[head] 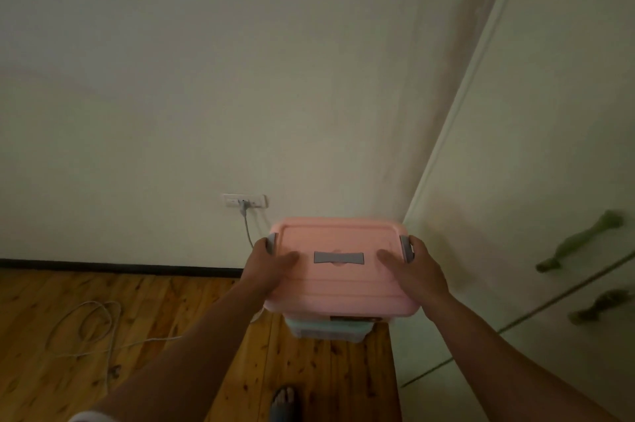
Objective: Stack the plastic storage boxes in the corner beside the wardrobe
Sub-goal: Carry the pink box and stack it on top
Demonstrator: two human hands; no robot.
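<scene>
A storage box with a pink lid point(338, 287) and grey side clips is held in the corner between the wall and the wardrobe point(536, 181). My left hand point(269, 263) grips its left side, thumb lying on the lid. My right hand point(412, 267) grips its right side by the grey clip, thumb on the lid too. Directly beneath the pink one, a box with a pale green lid point(328, 329) stands on the wooden floor; only its front edge shows. Whether the two boxes touch I cannot tell.
A wall socket point(244, 201) with a plugged-in grey cable sits just left of the boxes. A white cable point(86, 329) coils on the floor at the left. The wardrobe doors carry green handles point(580, 239). My sandalled foot point(283, 402) stands below the boxes.
</scene>
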